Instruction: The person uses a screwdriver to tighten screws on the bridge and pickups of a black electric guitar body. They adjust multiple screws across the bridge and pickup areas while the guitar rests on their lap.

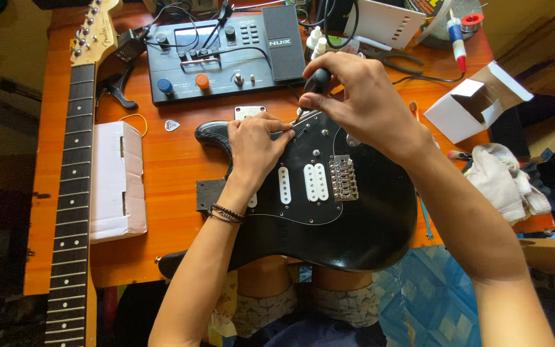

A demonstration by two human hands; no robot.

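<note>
Resting across the person's lap and the table edge, the black guitar body takes the left hand, fingers curled flat on its pickguard; just beyond, the right hand is closed around a black-handled screwdriver, tip down at the pickguard; bare tabletop lies left toward the detached neck.

detached guitar neck, effects pedalboard, open white box
</note>
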